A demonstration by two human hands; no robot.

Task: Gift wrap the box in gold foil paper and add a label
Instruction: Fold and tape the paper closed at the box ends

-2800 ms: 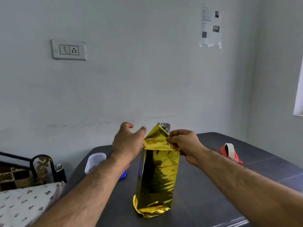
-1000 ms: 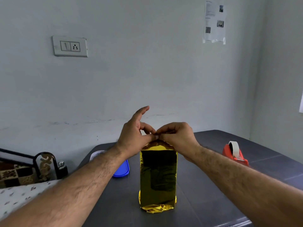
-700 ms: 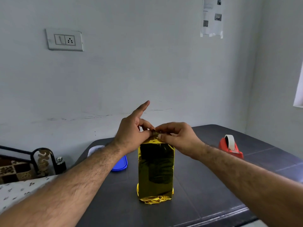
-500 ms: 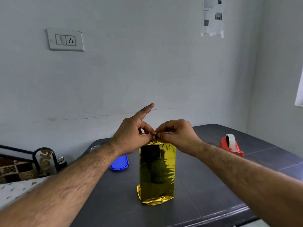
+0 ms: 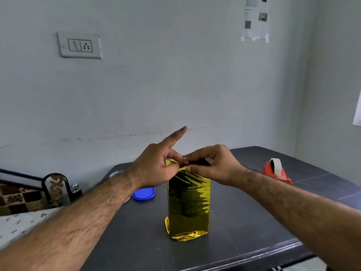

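foil flaps now flattened on box top, left hand and right hand still pinching them

Looks like a room in a home, probably a bedroom. Plain painted wall behind the hands, household switch-and-socket plate up left of them, printed sheet taped up high to the right. Left of the left forearm: bed with floral sheet, patterned blanket, ornate metal bed frame. Dark table under the hands.
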